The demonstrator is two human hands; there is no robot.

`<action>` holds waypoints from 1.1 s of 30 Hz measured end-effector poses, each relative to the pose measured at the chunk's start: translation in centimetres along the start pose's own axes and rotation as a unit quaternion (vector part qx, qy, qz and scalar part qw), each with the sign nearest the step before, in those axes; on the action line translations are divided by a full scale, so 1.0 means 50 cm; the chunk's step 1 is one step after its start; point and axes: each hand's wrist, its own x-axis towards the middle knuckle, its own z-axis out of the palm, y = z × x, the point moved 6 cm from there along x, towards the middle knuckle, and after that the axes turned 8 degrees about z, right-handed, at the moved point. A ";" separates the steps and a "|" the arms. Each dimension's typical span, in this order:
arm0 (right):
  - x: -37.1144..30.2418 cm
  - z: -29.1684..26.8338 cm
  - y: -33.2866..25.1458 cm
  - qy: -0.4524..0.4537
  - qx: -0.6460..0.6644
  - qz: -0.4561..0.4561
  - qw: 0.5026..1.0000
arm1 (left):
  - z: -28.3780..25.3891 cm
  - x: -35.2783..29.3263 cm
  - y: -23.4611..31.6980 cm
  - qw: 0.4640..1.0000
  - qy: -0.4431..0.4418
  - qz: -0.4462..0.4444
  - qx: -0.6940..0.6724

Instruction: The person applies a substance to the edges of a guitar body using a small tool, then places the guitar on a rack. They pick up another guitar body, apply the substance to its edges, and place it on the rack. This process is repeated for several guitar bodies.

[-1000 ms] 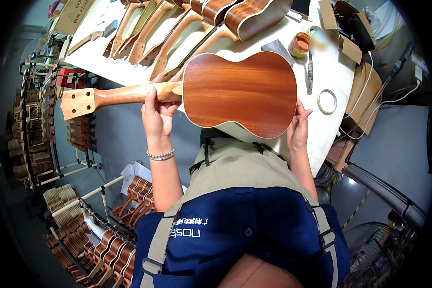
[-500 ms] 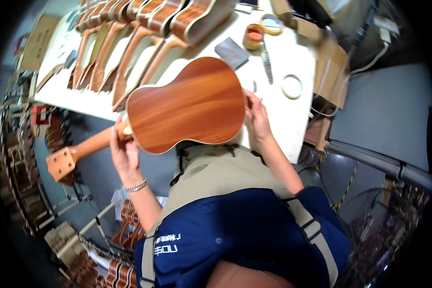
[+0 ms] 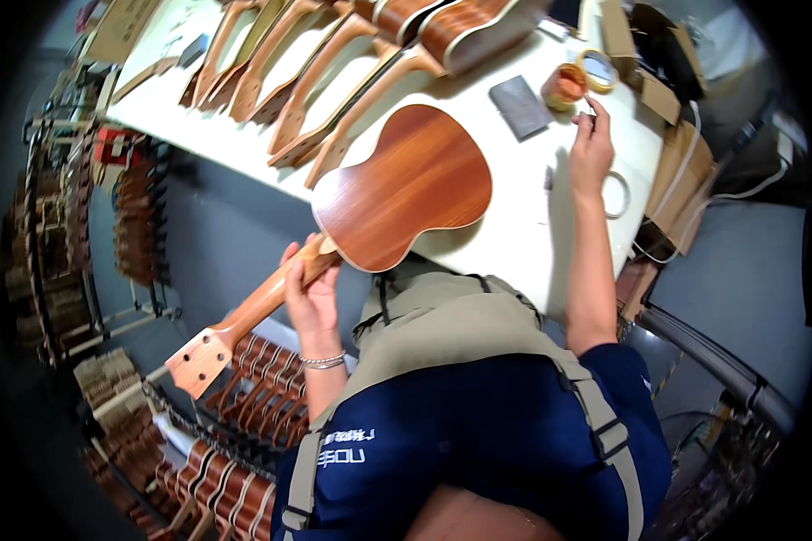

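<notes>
A small ukulele [image 3: 415, 185] with a glossy reddish-brown back lies face down, its body over the table's front edge. My left hand [image 3: 314, 293] is wrapped round its pale neck near the body, and the headstock [image 3: 202, 361] points toward the lower left. My right hand [image 3: 591, 153] reaches over the table with thumb and fingers pinched together. Something thin and dark shows at its fingertips, too small to name. Just beyond those fingers stands a small jar [image 3: 564, 87] with orange-brown stuff in it. A grey rectangular block [image 3: 521, 107] lies left of the jar.
On the white table [image 3: 514, 239], several ukuleles [image 3: 361, 77] stand in a row at the far left. A roll of tape [image 3: 597, 70] sits behind the jar, and a pale ring [image 3: 616, 195] lies beside my right forearm. Racked instruments [image 3: 266, 388] are at lower left; cardboard boxes [image 3: 672, 176] at right.
My right hand has let go of the ukulele's body end and moved to the jar, over the spot where a thin tool lay. The ukulele has tilted, its headstock lower, still in my left hand.
</notes>
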 end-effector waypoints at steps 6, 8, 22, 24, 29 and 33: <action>-0.218 0.053 -0.225 -0.332 0.036 -0.116 0.936 | 0.018 -0.053 -0.009 0.999 0.026 0.024 0.016; -0.264 0.061 -0.293 -0.330 0.039 -0.231 0.915 | 0.026 -0.068 -0.012 0.999 0.031 0.032 0.024; -0.320 0.094 -0.377 -0.280 -0.028 -0.349 0.894 | 0.047 -0.127 -0.014 0.992 0.059 0.076 0.083; -0.324 0.097 -0.380 -0.266 -0.044 -0.362 0.892 | 0.046 -0.126 -0.014 0.992 0.058 0.079 0.081; -0.338 0.101 -0.399 -0.271 -0.066 -0.355 0.892 | 0.051 -0.127 -0.012 0.992 0.052 0.082 0.086; -0.348 0.106 -0.405 -0.284 0.006 -0.356 0.890 | 0.046 -0.126 -0.013 0.992 0.054 0.078 0.087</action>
